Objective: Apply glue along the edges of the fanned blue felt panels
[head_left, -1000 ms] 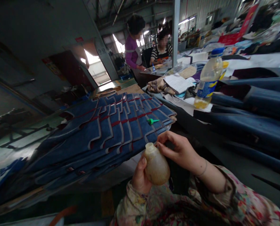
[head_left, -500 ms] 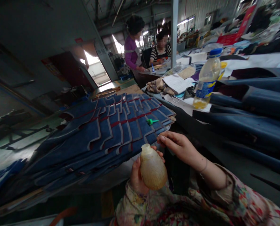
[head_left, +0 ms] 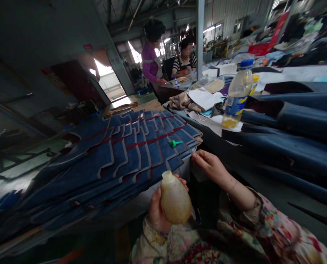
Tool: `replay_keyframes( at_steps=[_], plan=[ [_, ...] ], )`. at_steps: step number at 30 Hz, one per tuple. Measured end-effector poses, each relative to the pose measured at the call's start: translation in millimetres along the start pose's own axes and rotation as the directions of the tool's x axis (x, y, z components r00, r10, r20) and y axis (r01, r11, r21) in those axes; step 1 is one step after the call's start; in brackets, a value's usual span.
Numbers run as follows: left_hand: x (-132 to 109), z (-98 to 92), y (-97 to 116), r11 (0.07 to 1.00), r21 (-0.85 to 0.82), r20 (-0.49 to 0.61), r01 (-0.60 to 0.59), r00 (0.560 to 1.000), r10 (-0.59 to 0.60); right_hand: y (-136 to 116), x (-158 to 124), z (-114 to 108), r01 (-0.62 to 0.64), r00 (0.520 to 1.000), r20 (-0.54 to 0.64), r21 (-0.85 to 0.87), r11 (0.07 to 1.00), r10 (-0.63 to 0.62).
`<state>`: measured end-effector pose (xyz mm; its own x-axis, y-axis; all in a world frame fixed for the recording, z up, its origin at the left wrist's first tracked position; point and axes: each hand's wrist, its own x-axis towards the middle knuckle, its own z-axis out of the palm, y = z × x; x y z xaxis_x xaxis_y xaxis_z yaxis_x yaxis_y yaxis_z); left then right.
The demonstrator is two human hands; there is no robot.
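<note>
My left hand (head_left: 158,209) is wrapped round a translucent, yellowish squeeze bottle (head_left: 176,201). The bottle's neck has no cap on it and tilts up and to the left. To the right, apart from the bottle, my right hand (head_left: 207,163) is closed in a pinch near the corner of the stack; what lies between the fingertips is too small to make out. A green nozzle cap (head_left: 174,143) rests on the stacked blue fabric pieces (head_left: 144,157), which have grey edging and dark red strips.
A plastic drink bottle (head_left: 237,97) with a blue cap stands on the right-hand table. Rolled blue pieces (head_left: 311,117) lie beside it. Behind are papers (head_left: 204,98) and a camouflage cloth (head_left: 184,101). Two people (head_left: 152,60) are at a far table, by a grey post (head_left: 200,40).
My right hand has moved slightly right, away from the bottle, still pinched. The left hand keeps its hold on the bottle. The whole view has shifted a little.
</note>
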<state>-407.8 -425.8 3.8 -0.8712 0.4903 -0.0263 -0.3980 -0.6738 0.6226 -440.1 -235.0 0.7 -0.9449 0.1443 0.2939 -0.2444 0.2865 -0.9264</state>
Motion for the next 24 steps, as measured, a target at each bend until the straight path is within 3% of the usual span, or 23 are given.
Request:
replay_keyframes(
  at_steps=[6, 9, 13, 19, 22, 24],
  plan=[
    [0.5, -5.5, -0.1, 1.0, 0.013, 0.009, 0.013, 1.0, -0.013, 59.1, 28.9, -34.1, -0.056, 0.966, -0.256, -0.102, 0.993, 0.029],
    [1.7, -6.2, -0.7, 0.999, 0.014, 0.008, 0.033, 0.999, -0.033, 74.9, 41.8, -44.4, -0.038, 0.953, -0.303, -0.209, 0.977, -0.028],
    [2.1, -6.6, -1.3, 0.999, 0.021, 0.007, 0.037, 0.999, -0.037, 79.1, 55.9, -45.5, 0.007, 0.946, -0.303, -0.327, 0.945, -0.112],
    [1.8, -8.0, -0.8, 0.999, 0.025, 0.01, 0.024, 1.0, -0.024, 80.2, 69.1, -41.3, -0.036, 0.959, -0.268, -0.435, 0.9, -0.092],
    [2.2, -8.4, -1.2, 0.999, 0.018, 0.014, 0.032, 0.999, -0.033, 78.4, 67.0, -43.1, 0.011, 0.973, -0.187, -0.544, 0.839, -0.134],
    [2.5, -8.0, -2.0, 1.0, 0.012, 0.021, 0.026, 0.999, -0.027, 74.1, 61.1, -43.8, 0.097, 0.975, -0.087, -0.667, 0.738, -0.207]
  ],
)
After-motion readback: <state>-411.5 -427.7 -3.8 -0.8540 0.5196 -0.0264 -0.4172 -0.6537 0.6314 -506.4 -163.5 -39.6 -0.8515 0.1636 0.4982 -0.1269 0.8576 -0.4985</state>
